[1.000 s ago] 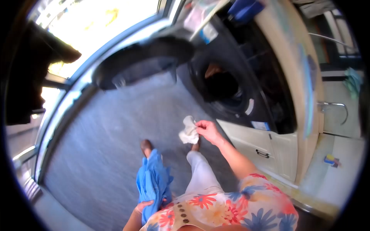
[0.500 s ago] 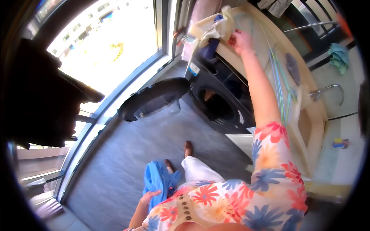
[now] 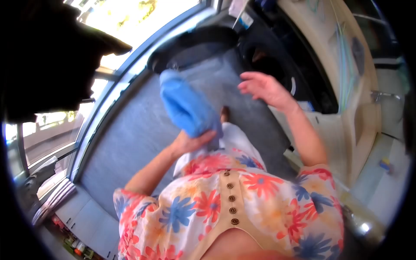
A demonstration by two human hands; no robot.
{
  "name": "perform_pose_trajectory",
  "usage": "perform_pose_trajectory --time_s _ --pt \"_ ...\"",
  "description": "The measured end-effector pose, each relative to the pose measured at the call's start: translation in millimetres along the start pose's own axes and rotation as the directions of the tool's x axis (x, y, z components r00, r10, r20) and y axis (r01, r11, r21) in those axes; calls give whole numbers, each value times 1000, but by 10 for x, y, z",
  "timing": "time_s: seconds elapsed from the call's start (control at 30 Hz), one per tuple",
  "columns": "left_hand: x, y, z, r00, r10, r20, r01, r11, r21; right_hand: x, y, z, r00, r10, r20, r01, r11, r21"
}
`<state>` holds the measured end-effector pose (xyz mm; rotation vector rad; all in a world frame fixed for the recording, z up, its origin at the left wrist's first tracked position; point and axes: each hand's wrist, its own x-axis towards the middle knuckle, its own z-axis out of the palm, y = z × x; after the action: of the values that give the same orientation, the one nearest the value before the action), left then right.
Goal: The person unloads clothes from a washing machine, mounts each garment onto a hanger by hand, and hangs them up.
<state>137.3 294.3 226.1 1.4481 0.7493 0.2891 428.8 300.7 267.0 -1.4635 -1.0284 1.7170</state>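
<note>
A blue cloth (image 3: 186, 104) hangs bunched in front of my body, with my left hand (image 3: 195, 141) closed around its lower part. To the right of the cloth, my right hand (image 3: 264, 89) is in the air with its fingers apart and nothing in them. Beyond that hand is the black front-loading washing machine (image 3: 281, 47). Its round door (image 3: 195, 41) stands open to the left, above the grey floor. The drum opening is dark, and a small brownish patch shows in it.
A beige counter (image 3: 320, 26) runs along the right, with thin hangers (image 3: 344, 65) and a tap (image 3: 383, 95). Windows line the left side, where dark clothes (image 3: 56, 60) hang. White cabinets (image 3: 89, 221) stand at the lower left.
My right hand has left the light cloth on the counter and moved down toward my body. My left hand has raised the blue cloth in front of me. The view has tilted downward.
</note>
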Motion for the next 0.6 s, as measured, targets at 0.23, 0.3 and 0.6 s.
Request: perform_pose_trajectory --time_s 0.23,0.3,0.6 --pt "-181 -94 50 927 236 290 -355 802 481 -373 447 1146 962 -226 -154 250 955 160" --pt "-275 -155 143 864 330 381 -493 710 502 -453 518 1144 955 -104 -277 188 936 297" --pt "-759 111 70 935 100 341 -324 634 702 -1181 556 1437 845 -179 -504 450 748 488"
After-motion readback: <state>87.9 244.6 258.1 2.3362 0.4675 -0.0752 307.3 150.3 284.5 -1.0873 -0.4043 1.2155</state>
